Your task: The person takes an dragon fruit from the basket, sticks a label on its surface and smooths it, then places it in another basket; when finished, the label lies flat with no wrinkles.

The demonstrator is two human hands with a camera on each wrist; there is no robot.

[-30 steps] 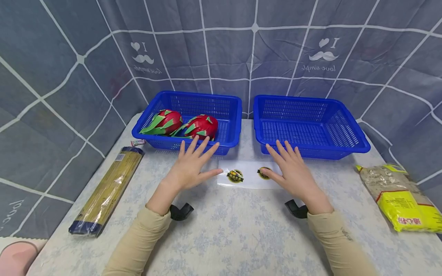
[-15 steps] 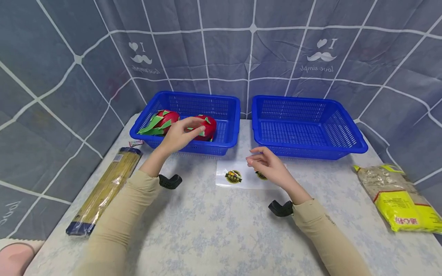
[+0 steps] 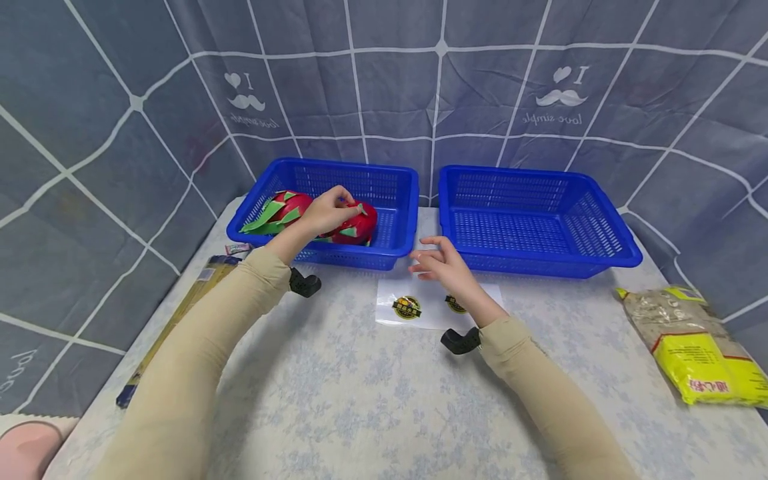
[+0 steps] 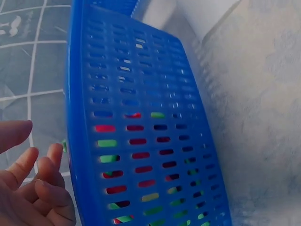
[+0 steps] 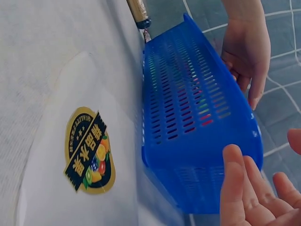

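Beneath the spread left grip lies a red, green-scaled dragon fruit, right grip also spread.

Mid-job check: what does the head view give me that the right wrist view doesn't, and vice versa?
Only the head view: the right-hand blue basket, the bag with the yellow label, a second round label, and two dragon fruits seen from above.

Only the right wrist view: one round label close enough to read "QUALITY" on it, and the left hand from below.

Both: the left-hand blue basket, both hands (the right hand included), the white sheet, and part of the wrapped bundle.
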